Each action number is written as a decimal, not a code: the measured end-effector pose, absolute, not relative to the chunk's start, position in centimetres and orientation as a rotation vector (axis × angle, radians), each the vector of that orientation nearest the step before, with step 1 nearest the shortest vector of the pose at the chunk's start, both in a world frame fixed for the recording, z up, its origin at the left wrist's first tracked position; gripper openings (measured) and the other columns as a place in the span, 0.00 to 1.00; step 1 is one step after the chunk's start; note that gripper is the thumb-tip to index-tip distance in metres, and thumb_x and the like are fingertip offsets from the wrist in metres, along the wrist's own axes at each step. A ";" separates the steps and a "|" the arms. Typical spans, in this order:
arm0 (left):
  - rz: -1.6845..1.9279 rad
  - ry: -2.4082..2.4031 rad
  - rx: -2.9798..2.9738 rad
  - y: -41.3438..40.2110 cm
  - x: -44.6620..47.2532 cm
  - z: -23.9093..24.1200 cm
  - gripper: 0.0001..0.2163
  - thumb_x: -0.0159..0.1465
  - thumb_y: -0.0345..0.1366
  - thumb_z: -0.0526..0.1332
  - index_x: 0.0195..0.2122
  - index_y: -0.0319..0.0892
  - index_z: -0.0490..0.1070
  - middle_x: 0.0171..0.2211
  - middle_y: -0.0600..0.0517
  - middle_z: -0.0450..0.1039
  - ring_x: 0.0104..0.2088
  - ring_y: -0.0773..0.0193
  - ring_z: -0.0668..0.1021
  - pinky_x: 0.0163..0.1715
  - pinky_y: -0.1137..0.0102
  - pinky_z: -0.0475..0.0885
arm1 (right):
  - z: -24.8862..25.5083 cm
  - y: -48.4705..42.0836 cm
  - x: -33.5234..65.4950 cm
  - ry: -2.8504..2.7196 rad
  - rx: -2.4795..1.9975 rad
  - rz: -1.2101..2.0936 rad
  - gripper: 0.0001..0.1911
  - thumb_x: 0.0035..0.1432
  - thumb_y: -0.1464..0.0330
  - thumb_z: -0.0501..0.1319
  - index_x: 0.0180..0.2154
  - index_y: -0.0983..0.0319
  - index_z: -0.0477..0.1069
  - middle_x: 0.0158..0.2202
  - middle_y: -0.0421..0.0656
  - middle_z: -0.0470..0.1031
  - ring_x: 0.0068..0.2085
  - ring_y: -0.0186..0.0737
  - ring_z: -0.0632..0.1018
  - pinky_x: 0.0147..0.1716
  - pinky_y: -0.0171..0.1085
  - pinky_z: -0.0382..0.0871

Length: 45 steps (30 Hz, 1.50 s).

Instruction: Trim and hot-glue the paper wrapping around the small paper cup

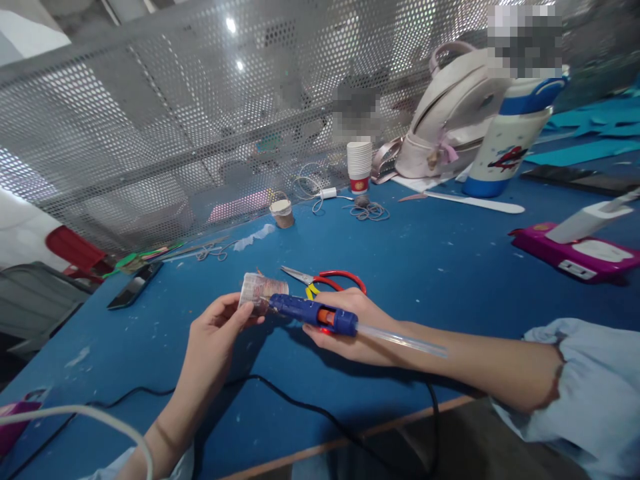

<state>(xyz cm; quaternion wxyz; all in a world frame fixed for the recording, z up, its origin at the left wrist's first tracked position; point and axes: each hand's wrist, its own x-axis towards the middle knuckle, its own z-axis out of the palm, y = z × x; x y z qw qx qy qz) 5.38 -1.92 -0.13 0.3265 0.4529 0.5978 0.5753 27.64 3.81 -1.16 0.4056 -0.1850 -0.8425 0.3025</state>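
Observation:
My left hand (215,337) pinches a small paper cup (261,291) lying on its side, held just above the blue table (440,267). My right hand (345,327) grips a blue glue gun (313,312) with a clear glue stick (400,340) sticking out of its back along my forearm. The gun's nozzle touches the cup's side. A black cord (310,408) runs from the gun across the table's front.
Red-handled scissors (325,280) lie just behind my hands. A phone (134,287) lies at the left. Further back are a small cup (283,213), a stack of paper cups (359,165), a pale backpack (450,113), a bottle (505,140) and a pink case (575,253). A perforated metal screen (175,120) closes the far side.

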 end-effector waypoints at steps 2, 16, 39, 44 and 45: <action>1.495 1.575 1.188 -1.9 5.4 -0.1 0.16 0.50 0.45 0.72 0.35 0.40 0.77 0.32 0.51 0.79 0.31 0.63 0.80 0.34 0.69 0.77 | -1.2 3.8 27.6 -2.122 -0.462 0.762 0.06 0.57 0.68 0.60 0.29 0.62 0.67 0.22 0.39 0.69 0.23 0.32 0.68 0.26 0.32 0.63; 1.415 1.807 1.338 -1.9 5.0 -0.2 0.13 0.50 0.45 0.69 0.30 0.41 0.74 0.25 0.53 0.77 0.24 0.65 0.77 0.28 0.72 0.72 | -1.4 3.9 27.6 -2.125 -0.457 0.761 0.05 0.57 0.68 0.61 0.30 0.62 0.68 0.22 0.38 0.69 0.23 0.32 0.68 0.25 0.32 0.63; 1.179 1.960 2.386 -2.8 5.1 -2.0 0.05 0.58 0.33 0.61 0.36 0.43 0.71 0.30 0.54 0.75 0.26 0.67 0.78 0.29 0.73 0.72 | -1.5 4.1 27.7 -2.118 -0.490 0.783 0.07 0.57 0.67 0.61 0.28 0.62 0.66 0.23 0.38 0.68 0.24 0.32 0.67 0.27 0.32 0.62; 1.097 1.915 2.549 -2.8 4.8 -2.1 0.08 0.59 0.32 0.61 0.39 0.42 0.69 0.31 0.52 0.74 0.27 0.65 0.78 0.29 0.72 0.73 | -1.6 4.1 27.6 -2.107 -0.497 0.766 0.06 0.56 0.68 0.61 0.29 0.62 0.67 0.24 0.39 0.70 0.25 0.33 0.69 0.29 0.32 0.64; 1.087 1.910 2.564 -2.8 4.7 -2.1 0.08 0.59 0.32 0.62 0.40 0.42 0.69 0.32 0.52 0.74 0.27 0.65 0.78 0.29 0.71 0.73 | -1.6 4.1 27.6 -2.107 -0.496 0.767 0.06 0.57 0.68 0.61 0.29 0.62 0.68 0.25 0.39 0.70 0.25 0.33 0.70 0.29 0.32 0.65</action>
